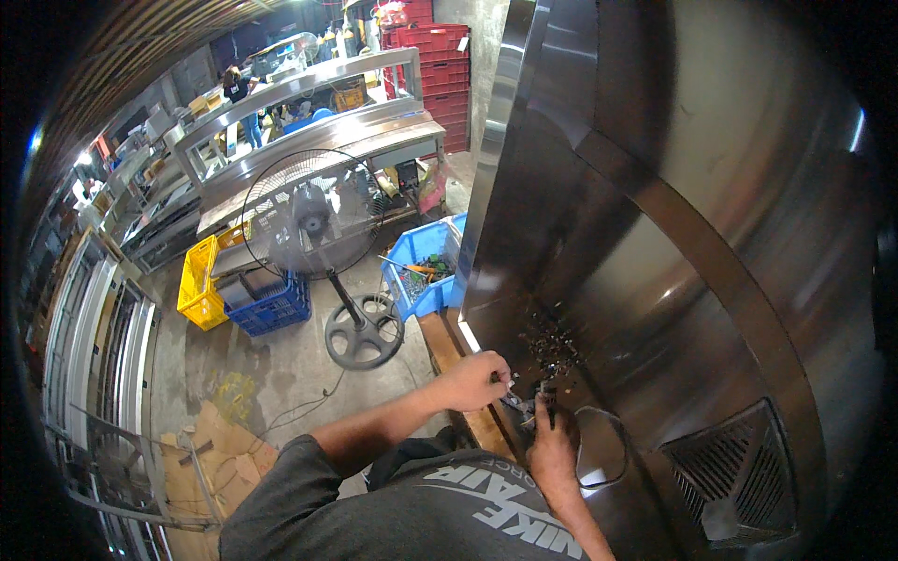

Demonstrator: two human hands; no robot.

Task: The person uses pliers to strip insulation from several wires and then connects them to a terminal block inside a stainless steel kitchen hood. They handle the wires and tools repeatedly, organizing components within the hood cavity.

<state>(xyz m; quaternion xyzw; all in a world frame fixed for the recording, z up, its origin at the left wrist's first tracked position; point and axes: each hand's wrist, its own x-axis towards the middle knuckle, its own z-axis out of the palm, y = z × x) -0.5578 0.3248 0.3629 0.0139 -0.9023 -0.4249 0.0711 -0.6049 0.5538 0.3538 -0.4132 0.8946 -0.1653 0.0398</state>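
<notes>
While the left hand (pixel 482 381) pinches a whitish piece (pixel 511 383), the right hand (pixel 554 445) grips a dark object (pixel 544 390), small dark bits (pixel 554 352) just beyond, by the metal table's (pixel 613 360) left edge.

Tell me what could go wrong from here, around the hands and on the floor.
The loose small parts lie in the open on the metal surface, just beyond the left hand and right hand; a knock might scatter them. The thin cable looping beside the right hand could snag a wrist. The floor cord near the standing fan might trip someone passing.
</notes>
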